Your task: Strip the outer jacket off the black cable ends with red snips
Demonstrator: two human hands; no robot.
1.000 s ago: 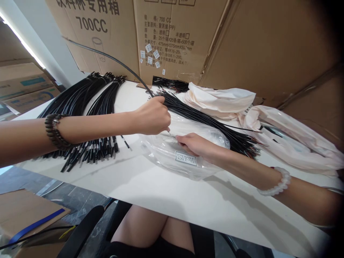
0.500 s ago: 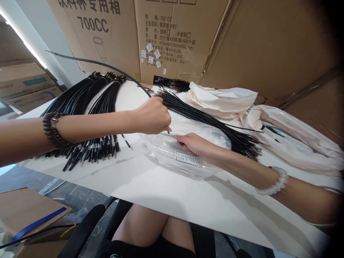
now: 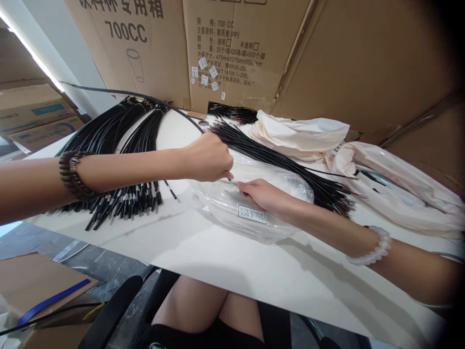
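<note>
Both of my hands meet over the clear plastic bag [image 3: 250,208] near the middle of the white table [image 3: 225,261]. From the one head view: my left hand [image 3: 209,157] reaches across from the left and is curled shut around a single black cable [image 3: 145,95], with its thumb and forefinger pinched at the tip, right where the cable's near end seems to come out — the end itself is too small to make out clearly. My right hand [image 3: 263,194] comes in from the lower right and lies on the bag, fingers bent, fingertips [image 3: 242,188] touching the left hand's pinch; whether they grip something fine or only press the plastic, I cannot tell.

The cable is what matters here. From my left fist it runs up and away to the left in a long, low arc, passing above the tied cable bundles [image 3: 116,160] and ending out at the far left, clear of the table. So its long axis lies left and away from me, and the left hand alone carries it — the right hand touches only its near end at most.

Just behind my left hand, a loose fan of black cables [image 3: 286,167] lies across the bag, slanting down to the right. Crumpled pale wrapping [image 3: 301,135] sits behind that, against the cardboard boxes [image 3: 232,48].
</note>
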